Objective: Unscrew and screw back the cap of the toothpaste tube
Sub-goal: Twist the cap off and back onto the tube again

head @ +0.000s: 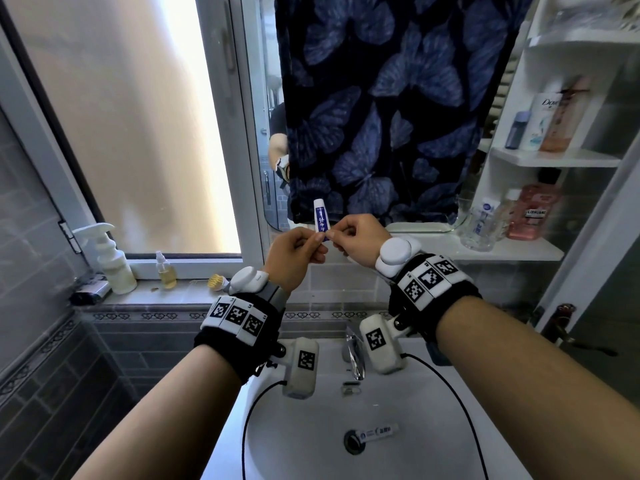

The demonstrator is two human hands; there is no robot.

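A small white and blue toothpaste tube [319, 214] stands upright in the air above the sink, crimped end up, in front of the mirror. My left hand [294, 252] pinches its lower part between thumb and fingers. My right hand [356, 237] has its fingertips closed at the tube's bottom end, where the cap sits; the cap itself is hidden by my fingers. Both wrists carry black bands with tag markers.
Below lies a white sink [311, 445] with a chrome tap [355, 355] and a second small tube [379, 432] by the drain. A spray bottle [110, 258] and a small bottle [165, 270] stand on the window sill. Shelves with bottles [540, 216] are at the right.
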